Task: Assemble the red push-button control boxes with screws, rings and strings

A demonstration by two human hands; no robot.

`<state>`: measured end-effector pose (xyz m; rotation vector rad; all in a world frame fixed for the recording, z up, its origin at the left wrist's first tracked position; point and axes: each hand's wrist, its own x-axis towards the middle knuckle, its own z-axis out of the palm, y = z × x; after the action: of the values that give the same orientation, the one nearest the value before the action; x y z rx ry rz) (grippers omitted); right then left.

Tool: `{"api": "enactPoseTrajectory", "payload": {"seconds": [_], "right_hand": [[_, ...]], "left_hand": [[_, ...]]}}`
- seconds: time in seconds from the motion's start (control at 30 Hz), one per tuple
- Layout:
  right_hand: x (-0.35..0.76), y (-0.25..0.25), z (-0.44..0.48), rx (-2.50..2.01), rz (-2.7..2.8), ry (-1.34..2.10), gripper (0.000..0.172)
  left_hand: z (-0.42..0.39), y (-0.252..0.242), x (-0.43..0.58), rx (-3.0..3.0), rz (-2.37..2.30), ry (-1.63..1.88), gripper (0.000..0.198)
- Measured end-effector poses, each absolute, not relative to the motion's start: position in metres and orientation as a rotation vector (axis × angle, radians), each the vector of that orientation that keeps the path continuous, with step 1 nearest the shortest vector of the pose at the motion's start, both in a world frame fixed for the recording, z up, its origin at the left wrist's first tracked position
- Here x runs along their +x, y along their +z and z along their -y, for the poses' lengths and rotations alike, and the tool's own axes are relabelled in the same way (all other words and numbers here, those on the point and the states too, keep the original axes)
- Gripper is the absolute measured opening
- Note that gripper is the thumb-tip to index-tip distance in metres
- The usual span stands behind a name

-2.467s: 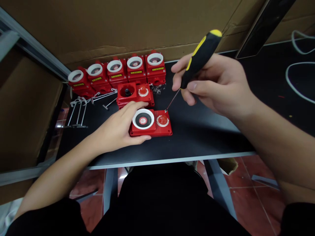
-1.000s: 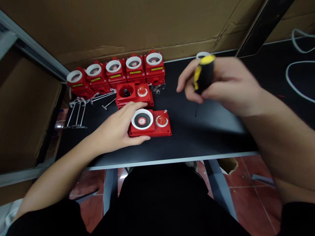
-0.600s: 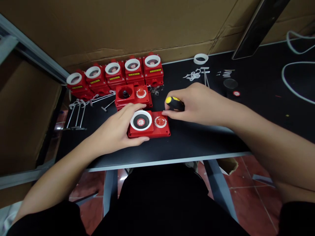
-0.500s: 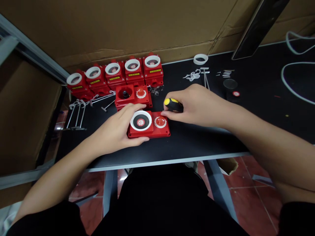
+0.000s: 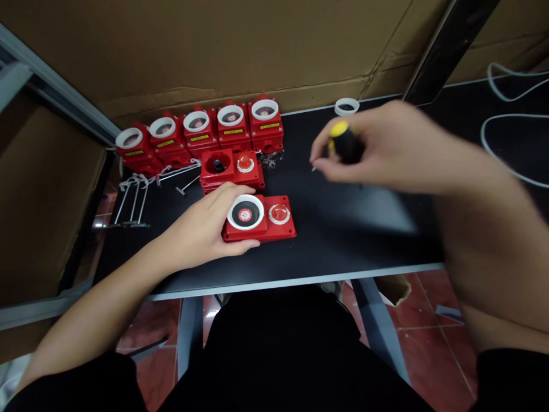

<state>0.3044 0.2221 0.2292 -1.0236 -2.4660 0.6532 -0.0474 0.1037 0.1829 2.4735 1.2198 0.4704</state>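
Observation:
My left hand (image 5: 214,223) grips the left end of a red housing (image 5: 274,229) lying on the black table, thumb along its front and fingers behind it. The housing carries a white ring (image 5: 261,214) around a black disc and, on its right, a clear-covered red button (image 5: 279,213). My right hand (image 5: 373,149), blurred, is raised over the table to the right of the housing, closed on a black screwdriver handle with a yellow end (image 5: 343,140). Something tiny shows at its fingertips. Just behind the held housing sits another red housing (image 5: 234,171) without a ring.
Several red boxes with white rings (image 5: 197,134) stand in a row along the cardboard wall (image 5: 257,46). Metal T-shaped pieces (image 5: 135,200) lie at the left. A loose white ring (image 5: 346,106) is at the back, a white cable (image 5: 497,117) at the right.
My right hand has moved right and up, away from the red housing, with the screwdriver still in it. My left hand has stayed on the housing.

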Motion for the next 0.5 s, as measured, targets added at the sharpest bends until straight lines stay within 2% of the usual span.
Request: {"api": "enactPoseTrajectory", "payload": {"seconds": [0.07, 0.13, 0.23, 0.37, 0.5], "right_hand": [[0.333, 0.241, -0.245, -1.344, 2.454, 0.51, 0.005], [0.358, 0.25, -0.266, -1.683, 2.358, 0.296, 0.011], [0.379, 0.251, -0.288, -2.021, 2.197, 0.191, 0.017], [0.391, 0.23, -0.309, -2.153, 1.967, 0.28, 0.026], [0.409, 0.207, -0.333, -2.147, 1.982, 0.284, 0.021]], "left_hand": [[-0.104, 0.184, -0.047, 2.469, -1.217, 0.474, 0.076], [-0.104, 0.184, -0.048, 2.456, -1.227, 0.471, 0.077], [-0.104, 0.185, -0.049, 2.434, -1.241, 0.465, 0.078], [-0.105, 0.184, -0.049, 2.409, -1.235, 0.476, 0.076], [-0.106, 0.185, -0.048, 2.406, -1.238, 0.463, 0.075]]}}
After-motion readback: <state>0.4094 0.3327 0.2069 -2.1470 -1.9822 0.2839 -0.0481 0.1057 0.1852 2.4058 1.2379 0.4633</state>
